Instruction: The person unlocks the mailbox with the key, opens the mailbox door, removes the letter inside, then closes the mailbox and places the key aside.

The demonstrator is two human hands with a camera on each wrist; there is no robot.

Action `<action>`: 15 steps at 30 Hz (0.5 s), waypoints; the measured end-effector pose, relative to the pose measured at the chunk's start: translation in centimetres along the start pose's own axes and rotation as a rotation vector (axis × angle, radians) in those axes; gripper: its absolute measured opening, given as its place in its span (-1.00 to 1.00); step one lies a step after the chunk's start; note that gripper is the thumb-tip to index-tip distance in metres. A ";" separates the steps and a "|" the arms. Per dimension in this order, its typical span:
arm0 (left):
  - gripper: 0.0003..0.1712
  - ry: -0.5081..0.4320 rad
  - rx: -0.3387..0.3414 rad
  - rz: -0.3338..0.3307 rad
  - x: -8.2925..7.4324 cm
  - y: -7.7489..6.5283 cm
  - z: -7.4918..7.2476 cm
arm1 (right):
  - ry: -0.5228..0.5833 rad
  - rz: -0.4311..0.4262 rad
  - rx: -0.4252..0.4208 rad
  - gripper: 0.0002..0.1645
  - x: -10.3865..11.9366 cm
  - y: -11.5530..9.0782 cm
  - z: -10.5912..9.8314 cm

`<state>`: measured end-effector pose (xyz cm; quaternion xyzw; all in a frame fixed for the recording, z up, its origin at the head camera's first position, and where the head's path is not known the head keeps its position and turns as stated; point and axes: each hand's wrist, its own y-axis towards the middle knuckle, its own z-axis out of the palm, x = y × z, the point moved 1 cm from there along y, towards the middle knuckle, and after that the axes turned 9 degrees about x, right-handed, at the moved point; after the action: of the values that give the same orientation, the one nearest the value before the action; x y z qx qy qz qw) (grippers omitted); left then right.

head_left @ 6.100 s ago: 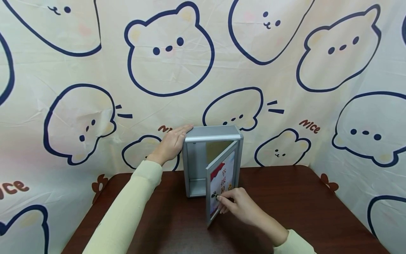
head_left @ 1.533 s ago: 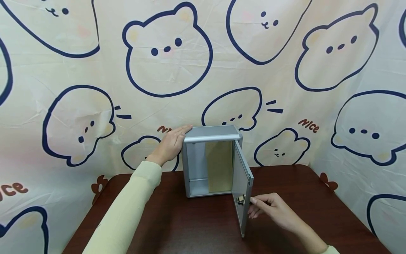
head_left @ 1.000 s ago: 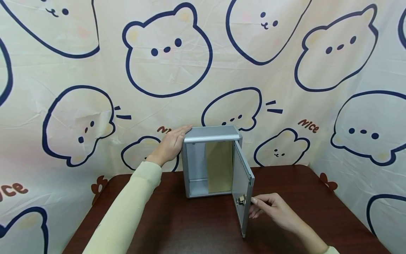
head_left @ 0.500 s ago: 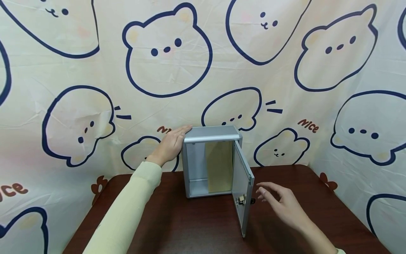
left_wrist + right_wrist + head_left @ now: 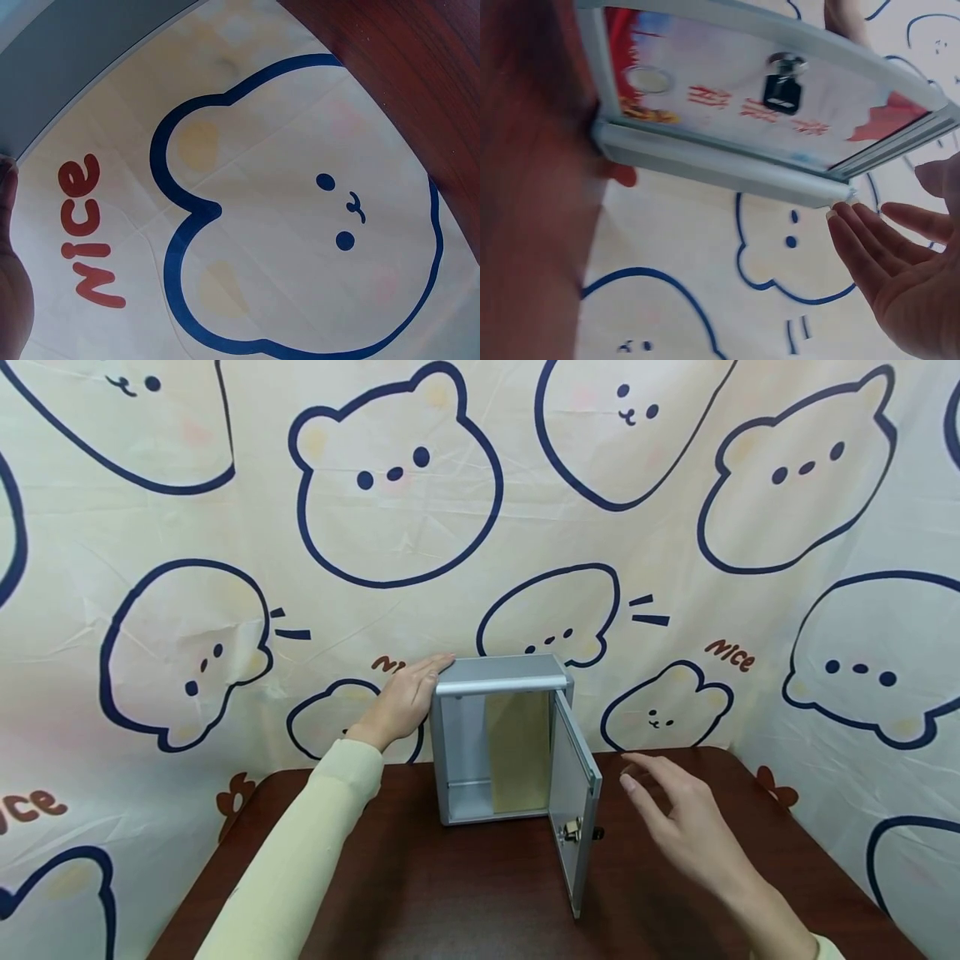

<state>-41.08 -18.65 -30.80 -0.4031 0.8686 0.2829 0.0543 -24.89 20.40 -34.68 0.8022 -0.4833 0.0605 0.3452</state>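
Observation:
A grey metal box [image 5: 498, 670] stands upright on the table, its hinged door [image 5: 573, 793] swung out on the right side. My left hand [image 5: 405, 693] rests on the box's top left corner; only its edge shows in the left wrist view. To the right of the door, my right hand [image 5: 690, 818] holds nothing, its fingers loosely bent and apart from the door. A key with a black head [image 5: 782, 94] sits in the lock on the door's printed front. The lock's brass back [image 5: 572, 830] shows on the door's inner face.
Inside the box, a tan panel [image 5: 519, 752] covers the right part of the interior. The dark red-brown table [image 5: 375, 877] extends around it. Behind hangs a cream cloth [image 5: 420, 543] printed with bear faces.
The door, half open at first, has swung further out to the right. My right hand has let go of the key and moved up and right. The left hand stays put.

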 end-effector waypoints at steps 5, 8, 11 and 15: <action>-0.37 -0.002 0.001 -0.001 -0.1 0.1 -0.1 | -0.030 -0.052 -0.033 -0.56 2.0 0.6 -0.7; -0.37 -0.002 0.005 -0.007 0.0 0.1 -0.1 | -0.047 -0.074 -0.051 -0.55 3.4 1.0 -1.0; -0.37 -0.001 0.007 -0.011 -0.1 0.1 -0.1 | -0.070 -0.091 -0.057 -0.54 4.8 1.3 -1.1; -0.37 -0.006 0.007 -0.013 -0.2 0.0 -0.1 | -0.114 -0.109 -0.054 -0.50 6.1 1.8 -0.9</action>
<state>-40.96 -18.58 -30.62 -0.4078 0.8668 0.2808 0.0602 -22.95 15.95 -30.46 0.8199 -0.4593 -0.0174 0.3414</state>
